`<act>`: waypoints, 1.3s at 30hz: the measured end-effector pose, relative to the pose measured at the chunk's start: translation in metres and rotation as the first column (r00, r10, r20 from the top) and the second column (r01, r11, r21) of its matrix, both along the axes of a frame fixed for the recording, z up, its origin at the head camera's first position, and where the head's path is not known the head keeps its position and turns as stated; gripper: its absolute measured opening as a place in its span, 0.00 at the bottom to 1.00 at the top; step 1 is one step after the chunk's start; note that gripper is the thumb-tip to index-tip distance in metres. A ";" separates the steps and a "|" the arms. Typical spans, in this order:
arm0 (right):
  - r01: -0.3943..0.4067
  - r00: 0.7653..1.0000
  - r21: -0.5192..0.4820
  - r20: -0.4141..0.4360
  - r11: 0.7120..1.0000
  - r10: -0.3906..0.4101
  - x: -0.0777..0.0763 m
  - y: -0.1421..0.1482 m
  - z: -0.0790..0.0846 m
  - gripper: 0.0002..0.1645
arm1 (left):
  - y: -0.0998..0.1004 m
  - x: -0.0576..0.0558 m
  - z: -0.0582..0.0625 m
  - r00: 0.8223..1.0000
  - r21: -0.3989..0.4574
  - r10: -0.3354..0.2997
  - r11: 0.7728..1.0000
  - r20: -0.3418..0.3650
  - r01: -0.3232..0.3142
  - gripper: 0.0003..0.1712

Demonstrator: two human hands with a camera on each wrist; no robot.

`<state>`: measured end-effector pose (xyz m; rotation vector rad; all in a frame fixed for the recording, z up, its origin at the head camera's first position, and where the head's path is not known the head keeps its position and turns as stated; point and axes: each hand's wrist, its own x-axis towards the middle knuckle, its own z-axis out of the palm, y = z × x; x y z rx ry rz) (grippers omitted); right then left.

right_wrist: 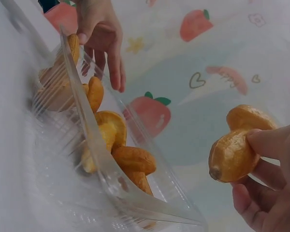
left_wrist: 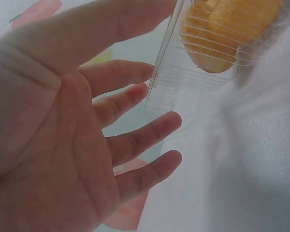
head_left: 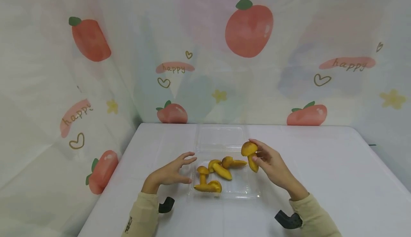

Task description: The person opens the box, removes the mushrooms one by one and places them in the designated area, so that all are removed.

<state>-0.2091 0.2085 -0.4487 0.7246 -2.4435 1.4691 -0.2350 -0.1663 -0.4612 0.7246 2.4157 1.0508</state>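
A yellow-brown mushroom (head_left: 249,149) is pinched between the thumb and fingers of my right hand (head_left: 273,165), raised at the right side of a clear plastic box (head_left: 239,187). In the right wrist view that mushroom (right_wrist: 234,154) shows its stem end towards the camera. Several similar mushrooms (head_left: 221,171) lie inside the box, two of them close together at its left front. Beside the box's left wall is my left hand (head_left: 168,171), fingers spread and nothing held. The left wrist view shows its palm (left_wrist: 63,130) bare and its fingertips near the clear wall.
The box's clear lid (head_left: 221,137) lies folded back towards the rear wall. A white cloth covers the table (head_left: 321,165). Printed fabric (head_left: 205,51) with fruit and hearts rises behind and on the left. Black wrist pieces (head_left: 289,220) stick out beneath both sleeves.
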 end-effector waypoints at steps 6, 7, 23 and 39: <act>0.014 1.000 0.003 0.009 1.000 -0.014 -0.001 0.011 0.001 0.31 | 0.000 0.001 -0.001 1.000 -0.003 0.007 1.000 0.004 -0.006 0.46; 0.014 1.000 0.004 0.006 1.000 -0.014 -0.001 0.012 0.002 0.31 | 0.000 0.001 -0.002 1.000 -0.003 0.005 1.000 0.004 -0.005 0.46; 0.071 0.997 0.043 -0.033 0.997 -0.069 -0.003 0.030 0.010 0.33 | 0.001 0.000 -0.001 1.000 0.000 -0.007 1.000 -0.010 0.007 0.45; 0.160 0.986 0.106 -0.055 0.981 -0.155 -0.009 0.057 0.006 0.37 | 0.001 0.000 -0.001 1.000 0.011 0.002 1.000 0.002 -0.002 0.46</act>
